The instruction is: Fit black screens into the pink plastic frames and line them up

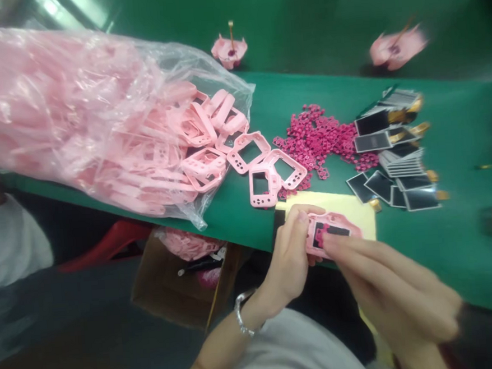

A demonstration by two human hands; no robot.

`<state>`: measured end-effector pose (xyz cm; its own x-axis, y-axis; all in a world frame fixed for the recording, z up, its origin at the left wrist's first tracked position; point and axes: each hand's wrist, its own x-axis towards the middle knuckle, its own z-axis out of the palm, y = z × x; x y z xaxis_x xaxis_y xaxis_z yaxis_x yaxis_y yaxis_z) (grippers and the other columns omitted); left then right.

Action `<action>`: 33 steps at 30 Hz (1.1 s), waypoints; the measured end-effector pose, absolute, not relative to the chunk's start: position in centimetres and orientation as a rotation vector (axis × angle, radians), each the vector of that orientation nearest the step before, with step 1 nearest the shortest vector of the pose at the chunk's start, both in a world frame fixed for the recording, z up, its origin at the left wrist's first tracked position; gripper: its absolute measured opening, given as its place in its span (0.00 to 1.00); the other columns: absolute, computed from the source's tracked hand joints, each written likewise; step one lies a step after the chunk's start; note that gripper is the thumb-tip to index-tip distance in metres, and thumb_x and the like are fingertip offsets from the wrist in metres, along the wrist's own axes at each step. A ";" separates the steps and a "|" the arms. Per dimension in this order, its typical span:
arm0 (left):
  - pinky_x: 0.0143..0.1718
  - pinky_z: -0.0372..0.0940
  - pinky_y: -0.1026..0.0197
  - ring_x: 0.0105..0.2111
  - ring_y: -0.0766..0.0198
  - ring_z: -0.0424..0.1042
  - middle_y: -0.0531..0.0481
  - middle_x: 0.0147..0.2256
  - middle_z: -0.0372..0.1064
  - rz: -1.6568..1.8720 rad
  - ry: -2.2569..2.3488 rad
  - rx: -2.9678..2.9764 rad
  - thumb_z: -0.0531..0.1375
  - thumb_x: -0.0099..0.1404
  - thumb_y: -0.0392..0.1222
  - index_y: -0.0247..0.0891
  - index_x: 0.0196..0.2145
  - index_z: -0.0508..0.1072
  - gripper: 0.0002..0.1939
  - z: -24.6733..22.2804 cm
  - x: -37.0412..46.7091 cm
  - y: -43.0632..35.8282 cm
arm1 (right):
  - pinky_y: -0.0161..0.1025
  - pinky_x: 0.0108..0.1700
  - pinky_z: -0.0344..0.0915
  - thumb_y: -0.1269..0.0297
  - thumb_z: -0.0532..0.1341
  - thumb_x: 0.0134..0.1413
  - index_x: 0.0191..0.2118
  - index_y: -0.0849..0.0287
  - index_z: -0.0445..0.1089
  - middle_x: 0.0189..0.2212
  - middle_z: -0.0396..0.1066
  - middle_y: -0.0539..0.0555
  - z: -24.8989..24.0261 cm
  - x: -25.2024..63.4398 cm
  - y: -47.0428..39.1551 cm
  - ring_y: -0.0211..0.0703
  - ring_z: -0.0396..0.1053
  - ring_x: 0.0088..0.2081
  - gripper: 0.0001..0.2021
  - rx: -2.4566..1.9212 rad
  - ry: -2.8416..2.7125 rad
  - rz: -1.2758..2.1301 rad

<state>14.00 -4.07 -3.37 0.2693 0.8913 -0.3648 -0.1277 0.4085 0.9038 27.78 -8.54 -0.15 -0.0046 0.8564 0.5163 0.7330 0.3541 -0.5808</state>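
Held by its left end in the left hand [290, 251], a pink camera-shaped shell [336, 218] is over a yellow sheet [363, 207] at the green table's [472, 236] edge. The right hand [398, 283] touches a magenta piece [321, 232] inside; whether it pinches it, I cannot tell. Beyond lie heaped magenta parts [316, 134].

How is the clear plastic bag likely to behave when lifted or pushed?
The bag would probably sag and crumple, since it looks thin and wrinkled. It may be light for its bulk, as the pink shells inside look thin-walled and hollow. Tilting it could well spill some, because others lie just outside its right-hand end.
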 end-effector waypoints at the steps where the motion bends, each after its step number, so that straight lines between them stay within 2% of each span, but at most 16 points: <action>1: 0.23 0.62 0.65 0.23 0.66 0.65 0.53 0.26 0.67 0.825 1.065 0.884 0.49 0.78 0.61 0.42 0.44 0.75 0.24 -3.3 14.1 -4.2 | 0.37 0.47 0.78 0.80 0.68 0.59 0.51 0.52 0.78 0.44 0.82 0.48 -0.6 27.7 -8.7 0.40 0.81 0.40 0.18 -1.340 -1.794 0.157; 4: 0.23 0.62 0.65 0.24 0.66 0.65 0.51 0.29 0.70 0.830 1.036 0.871 0.47 0.78 0.62 0.42 0.45 0.75 0.25 -2.8 14.3 -4.6 | 0.41 0.49 0.78 0.81 0.68 0.57 0.51 0.55 0.79 0.46 0.82 0.51 -1.9 28.0 -8.5 0.44 0.80 0.45 0.19 -1.273 -1.840 0.161; 7: 0.27 0.64 0.63 0.26 0.65 0.67 0.49 0.32 0.72 0.836 1.001 0.899 0.46 0.78 0.61 0.41 0.46 0.76 0.26 -2.6 14.4 -4.7 | 0.46 0.47 0.75 0.80 0.68 0.58 0.49 0.53 0.80 0.42 0.82 0.49 -2.4 28.4 -8.5 0.47 0.80 0.46 0.17 -1.305 -1.884 0.188; 10: 0.32 0.67 0.62 0.29 0.65 0.69 0.50 0.33 0.73 0.839 0.972 0.911 0.45 0.79 0.60 0.40 0.48 0.76 0.26 -2.5 14.6 -4.7 | 0.46 0.49 0.73 0.81 0.67 0.59 0.48 0.56 0.79 0.43 0.82 0.50 -2.6 28.5 -8.7 0.46 0.80 0.47 0.16 -1.248 -1.859 0.245; 13: 0.37 0.68 0.63 0.36 0.63 0.73 0.49 0.38 0.76 0.850 0.945 0.910 0.46 0.80 0.58 0.40 0.49 0.76 0.25 -2.4 14.8 -4.8 | 0.45 0.54 0.74 0.84 0.66 0.59 0.47 0.60 0.79 0.43 0.82 0.52 -2.8 28.4 -8.9 0.45 0.81 0.47 0.15 -1.186 -1.819 0.277; 16: 0.36 0.66 0.64 0.37 0.63 0.73 0.48 0.40 0.76 0.858 0.940 0.913 0.46 0.80 0.59 0.40 0.51 0.75 0.25 -2.3 14.9 -4.9 | 0.43 0.63 0.70 0.85 0.65 0.60 0.48 0.58 0.78 0.45 0.82 0.49 -3.1 28.6 -8.8 0.41 0.80 0.51 0.17 -1.196 -1.822 0.309; 19: 0.33 0.65 0.65 0.33 0.66 0.70 0.49 0.38 0.75 0.832 0.963 0.909 0.46 0.79 0.60 0.40 0.50 0.75 0.25 -2.3 14.9 -4.9 | 0.43 0.68 0.67 0.84 0.65 0.60 0.47 0.59 0.78 0.45 0.82 0.49 -3.1 28.9 -8.8 0.39 0.79 0.51 0.15 -1.183 -1.845 0.302; 22: 0.26 0.62 0.68 0.27 0.69 0.63 0.51 0.33 0.71 0.786 0.958 0.857 0.47 0.79 0.61 0.41 0.50 0.75 0.26 -2.5 15.0 -4.9 | 0.44 0.68 0.68 0.83 0.67 0.59 0.46 0.61 0.79 0.44 0.82 0.50 -3.3 29.0 -8.9 0.40 0.81 0.48 0.13 -1.185 -1.853 0.230; 26: 0.25 0.60 0.69 0.25 0.70 0.59 0.53 0.31 0.67 0.769 0.989 0.833 0.48 0.79 0.58 0.40 0.48 0.74 0.22 -2.6 15.1 -5.0 | 0.42 0.65 0.72 0.83 0.68 0.57 0.54 0.58 0.77 0.46 0.82 0.49 -3.7 28.3 -9.4 0.41 0.82 0.46 0.22 -1.288 -1.759 0.092; 28: 0.28 0.63 0.68 0.27 0.69 0.62 0.51 0.35 0.69 0.785 1.022 0.861 0.49 0.79 0.56 0.40 0.47 0.73 0.20 -2.7 15.1 -5.0 | 0.45 0.65 0.72 0.82 0.68 0.58 0.56 0.58 0.76 0.47 0.81 0.50 -3.9 28.1 -9.4 0.42 0.82 0.45 0.23 -1.287 -1.761 0.097; 30: 0.35 0.67 0.66 0.31 0.67 0.67 0.50 0.38 0.72 0.804 1.026 0.894 0.49 0.80 0.55 0.40 0.47 0.73 0.19 -2.8 15.1 -5.0 | 0.49 0.66 0.70 0.83 0.67 0.59 0.54 0.60 0.77 0.46 0.82 0.51 -3.7 28.1 -9.3 0.42 0.82 0.45 0.19 -1.260 -1.815 0.106; 33: 0.42 0.68 0.64 0.39 0.64 0.73 0.49 0.42 0.75 0.804 1.003 0.906 0.47 0.81 0.53 0.41 0.48 0.74 0.20 -2.7 15.0 -4.9 | 0.49 0.71 0.63 0.81 0.65 0.62 0.49 0.60 0.78 0.44 0.82 0.50 -2.9 28.5 -9.1 0.40 0.80 0.47 0.13 -1.262 -1.926 0.136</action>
